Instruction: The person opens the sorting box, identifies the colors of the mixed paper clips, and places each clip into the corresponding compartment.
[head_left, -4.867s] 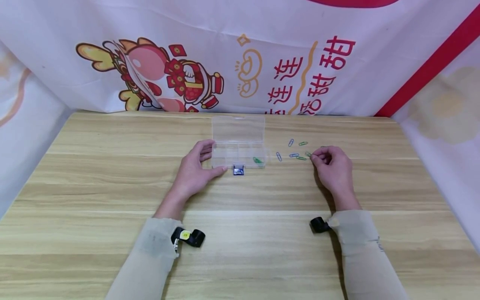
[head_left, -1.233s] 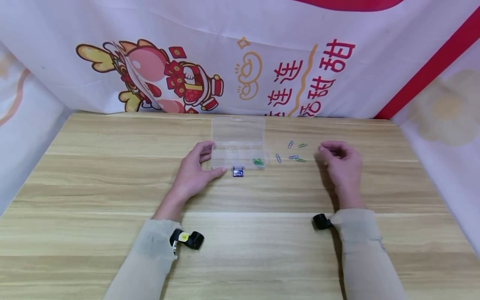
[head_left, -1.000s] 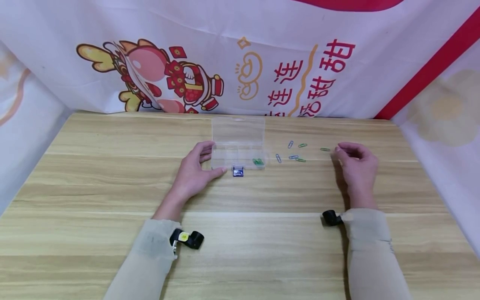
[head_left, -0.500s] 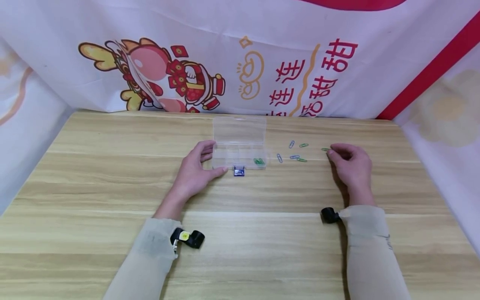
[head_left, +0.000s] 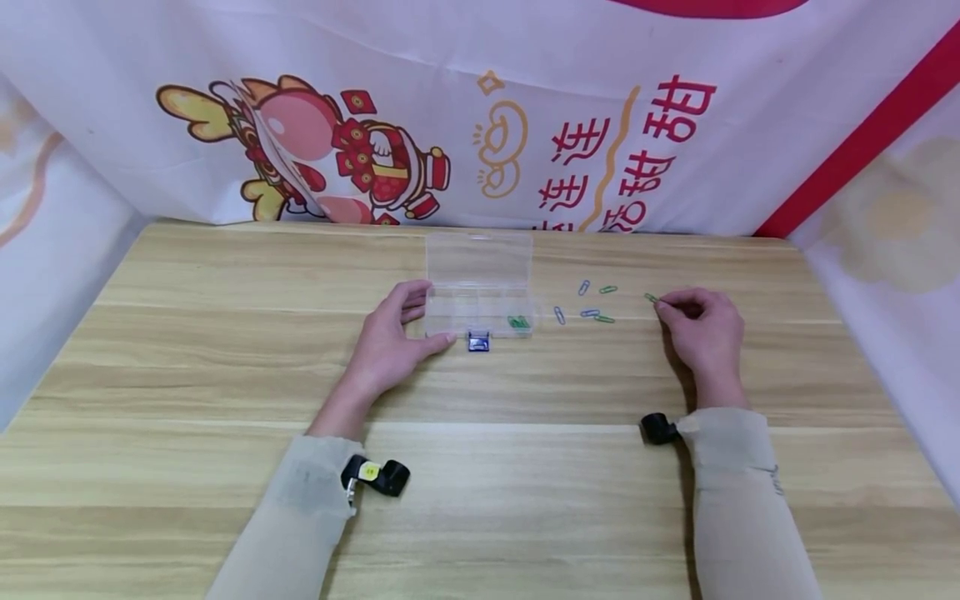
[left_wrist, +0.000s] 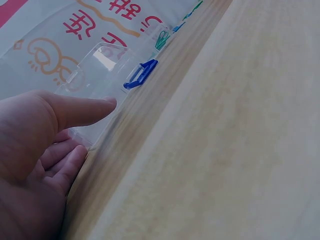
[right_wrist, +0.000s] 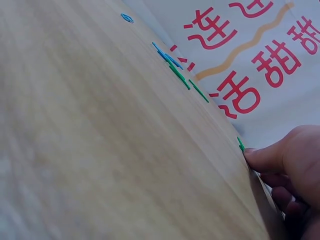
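Note:
My left hand (head_left: 390,333) holds the left end of a clear plastic compartment box (head_left: 452,321), thumb along the front edge and fingers at the left side. Its lid (head_left: 478,260) stands raised at the back, and a blue latch (head_left: 478,342) hangs at the front. Green paper clips (head_left: 518,322) lie in the front right compartment. Farther right, my right hand (head_left: 701,329) pinches a green paper clip (head_left: 650,297) between thumb and index finger, close over the table; the right wrist view shows this clip's tip (right_wrist: 241,144) poking out past the thumb.
Between box and right hand, several loose paper clips lie on the wooden table (head_left: 510,500): blue ones (head_left: 558,315) and green ones (head_left: 607,290). One blue clip (head_left: 589,313) overlaps a green clip (head_left: 604,319). A printed white cloth (head_left: 465,125) hangs behind the table's back edge.
My right hand has moved right, away from the loose clips. A second ago one green clip lay alone beside its fingertips; now they pinch it, tilted. The left hand stays on the box.

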